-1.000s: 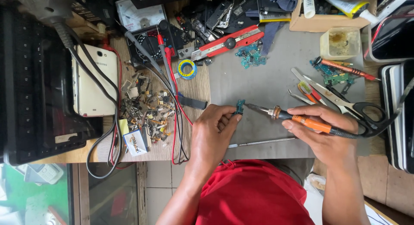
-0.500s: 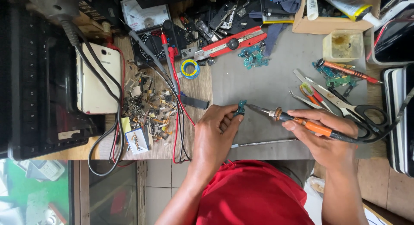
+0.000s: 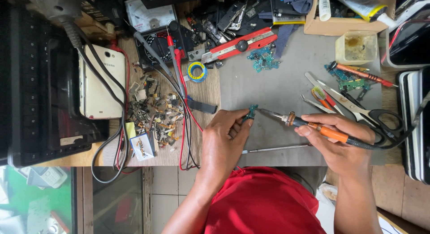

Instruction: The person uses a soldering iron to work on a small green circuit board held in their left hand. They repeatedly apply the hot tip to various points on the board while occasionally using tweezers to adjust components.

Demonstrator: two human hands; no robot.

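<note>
Small teal circuit board (image 3: pixel 251 112) pinched at left hand (image 3: pixel 224 135) fingertips, right hand (image 3: pixel 342 142) fingers gripping soldering iron (image 3: pixel 313 126)

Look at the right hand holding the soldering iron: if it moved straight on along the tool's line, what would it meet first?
Probably the small green circuit board pinched by the left hand; the right hand's soldering iron tip is nearly touching it.

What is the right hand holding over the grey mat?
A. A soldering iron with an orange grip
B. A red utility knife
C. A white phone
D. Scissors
A: the right hand grips the soldering iron, its tip meeting the small circuit board pinched by the left hand.
</note>
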